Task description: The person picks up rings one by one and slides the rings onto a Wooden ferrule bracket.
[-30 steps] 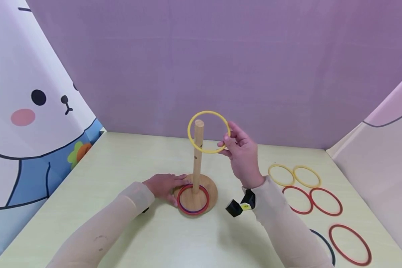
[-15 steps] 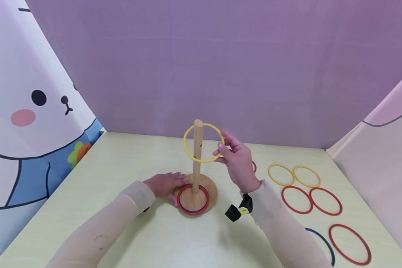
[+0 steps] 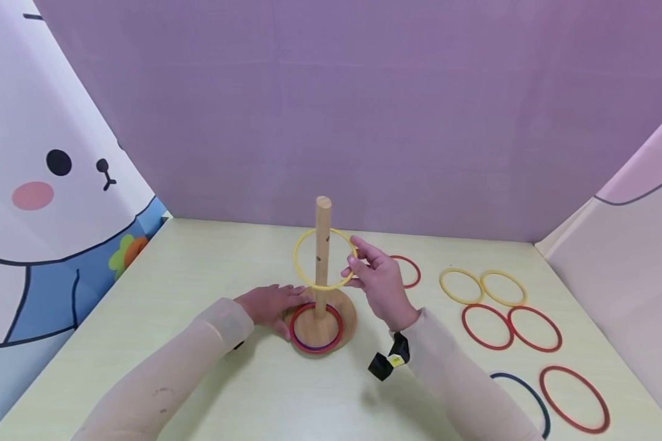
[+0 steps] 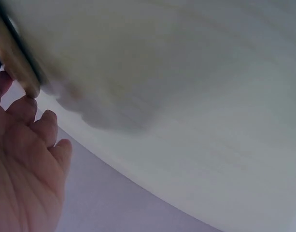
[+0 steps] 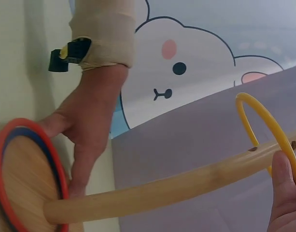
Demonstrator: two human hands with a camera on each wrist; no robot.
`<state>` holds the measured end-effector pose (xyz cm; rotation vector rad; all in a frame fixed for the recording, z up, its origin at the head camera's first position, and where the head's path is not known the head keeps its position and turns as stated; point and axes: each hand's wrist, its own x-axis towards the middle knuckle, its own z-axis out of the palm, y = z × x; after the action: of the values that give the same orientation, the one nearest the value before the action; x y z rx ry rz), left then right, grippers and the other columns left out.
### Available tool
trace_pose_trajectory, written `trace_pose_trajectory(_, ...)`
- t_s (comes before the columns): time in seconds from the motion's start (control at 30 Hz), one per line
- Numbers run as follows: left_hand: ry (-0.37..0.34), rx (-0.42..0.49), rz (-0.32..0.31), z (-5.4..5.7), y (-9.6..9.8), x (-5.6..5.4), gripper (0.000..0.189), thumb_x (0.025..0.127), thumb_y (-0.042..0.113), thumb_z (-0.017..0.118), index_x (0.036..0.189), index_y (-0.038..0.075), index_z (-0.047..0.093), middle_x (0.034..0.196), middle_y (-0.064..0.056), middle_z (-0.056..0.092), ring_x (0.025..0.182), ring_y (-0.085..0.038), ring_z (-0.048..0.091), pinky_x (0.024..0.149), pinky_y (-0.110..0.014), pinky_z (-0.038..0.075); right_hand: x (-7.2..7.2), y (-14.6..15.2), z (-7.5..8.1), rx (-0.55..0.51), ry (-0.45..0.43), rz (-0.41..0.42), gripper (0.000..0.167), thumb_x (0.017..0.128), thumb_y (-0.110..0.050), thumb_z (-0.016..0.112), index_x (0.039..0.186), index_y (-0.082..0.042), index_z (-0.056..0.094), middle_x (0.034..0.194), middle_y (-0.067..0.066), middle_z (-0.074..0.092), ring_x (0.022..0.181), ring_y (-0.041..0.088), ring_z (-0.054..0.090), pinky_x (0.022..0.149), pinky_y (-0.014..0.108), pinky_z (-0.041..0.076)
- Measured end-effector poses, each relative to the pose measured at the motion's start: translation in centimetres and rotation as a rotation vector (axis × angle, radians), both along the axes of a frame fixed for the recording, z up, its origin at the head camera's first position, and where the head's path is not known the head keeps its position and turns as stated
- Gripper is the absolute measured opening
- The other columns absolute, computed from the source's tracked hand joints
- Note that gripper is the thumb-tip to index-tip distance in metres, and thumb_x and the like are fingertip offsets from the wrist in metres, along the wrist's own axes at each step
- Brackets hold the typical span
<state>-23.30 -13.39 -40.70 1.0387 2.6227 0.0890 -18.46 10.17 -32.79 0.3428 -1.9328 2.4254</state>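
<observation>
Between thumb and fingers, my right hand (image 3: 377, 278) pinches the right side of a yellow ring (image 3: 295, 257). The ring encircles an upright wooden post (image 3: 322, 245), partway down it and tilted, as the right wrist view also shows. My left hand (image 3: 267, 304) rests against the left edge of the post's round wooden base (image 3: 346, 309), its index finger over the top and its thumb at the front. In the left wrist view the fingers (image 4: 49, 128) touch the base's edge. A red ring (image 3: 315, 351) and a blue ring (image 5: 41, 140) lie around the post's foot.
On the table's right lie two yellow rings (image 3: 503, 271), several red rings (image 3: 488, 349) and a dark blue ring (image 3: 532, 393). A further red ring (image 3: 408, 257) is partly hidden behind my right hand. A purple backdrop (image 3: 331, 110) stands behind the table.
My right hand has brought the yellow ring down and left, from beside the post's top to partway down around it. My left hand has stayed at the base.
</observation>
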Motion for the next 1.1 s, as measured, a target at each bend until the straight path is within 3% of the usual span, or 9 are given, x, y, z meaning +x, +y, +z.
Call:
trace_pose_trajectory(0.13,0.049,0.003,-0.046,-0.2,-0.3,-0.2,0.090,0.073,0.050,0.077,0.146,0.015,0.039,0.150,-0.011,0.038,0.137,-0.035,0.034,0.107,-0.055,0.032,0.1,-0.2,-0.9,0.017,-0.034,0.014,0.045,0.094,0.010,0.050,0.139,0.010,0.041,0.094,0.009,0.048,0.068,0.007,0.062,0.065,0.021,0.056)
trace_pose_trajectory(0.4,0.075,0.024,-0.039,-0.4,-0.5,-0.2,0.089,0.072,0.052,0.077,0.146,0.018,0.041,0.149,-0.014,0.038,0.136,-0.034,0.035,0.104,-0.062,0.030,0.4,-0.5,-2.7,0.055,-0.076,0.010,0.045,0.094,0.011,0.050,0.138,0.011,0.042,0.097,0.011,0.047,0.068,0.008,0.061,0.065,0.022,0.056)
trace_pose_trajectory(0.63,0.136,-0.023,-0.057,-0.4,-0.5,-0.1,0.090,0.072,0.056,0.074,0.145,0.015,0.042,0.149,-0.015,0.038,0.134,-0.039,0.036,0.105,-0.061,0.030,0.7,-0.4,-5.1,0.100,-0.111,0.016,0.044,0.093,0.009,0.051,0.137,0.009,0.044,0.097,0.010,0.049,0.073,0.015,0.063,0.066,0.024,0.056)
trace_pose_trajectory(0.8,0.132,-0.027,-0.050,-0.4,-0.4,0.0,0.090,0.071,0.056,0.074,0.144,0.013,0.044,0.148,-0.016,0.039,0.133,-0.041,0.037,0.105,-0.061,0.029,0.8,-0.4,-6.5,0.099,-0.123,0.031,0.044,0.093,0.011,0.050,0.137,0.011,0.043,0.097,0.012,0.049,0.074,0.016,0.063,0.065,0.023,0.056)
trace_pose_trajectory(1.1,0.101,-0.017,-0.036,-0.3,-0.4,-0.1,0.092,0.073,0.057,0.073,0.147,0.012,0.039,0.149,-0.016,0.037,0.134,-0.043,0.035,0.107,-0.060,0.026,1.0,-0.2,-7.5,0.098,-0.157,0.028,0.044,0.094,0.009,0.051,0.137,0.011,0.043,0.096,0.010,0.047,0.073,0.014,0.063,0.065,0.022,0.056)
